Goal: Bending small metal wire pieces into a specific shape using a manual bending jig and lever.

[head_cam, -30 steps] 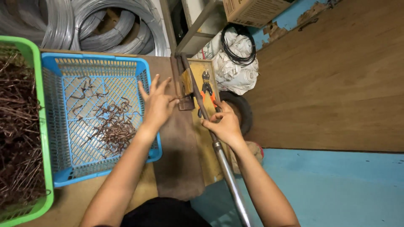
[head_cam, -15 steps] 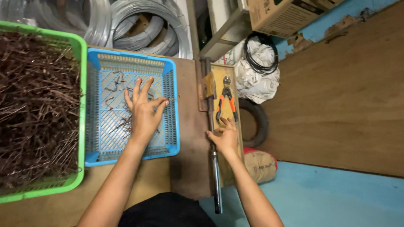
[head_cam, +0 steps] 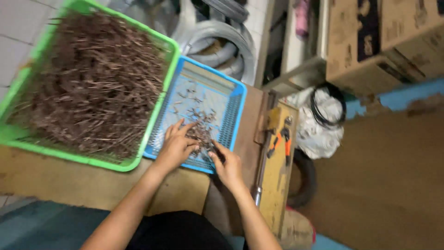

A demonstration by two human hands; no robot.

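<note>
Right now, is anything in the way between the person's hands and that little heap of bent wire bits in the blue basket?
Nothing visible is. The left hand and the right hand both reach over the near rim of the blue basket, fingers already at the bent wire pieces. The green basket of straight rods sits off to the left.

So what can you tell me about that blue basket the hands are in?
The blue basket is a shallow rectangular tray of what looks like plastic, with mesh floor and slotted walls. It lies flat on the bench, tight against the green basket. Small bent rusty wire pieces are scattered inside, thickest near the front. The left hand rests in it and the right hand reaches over its front corner.
</note>
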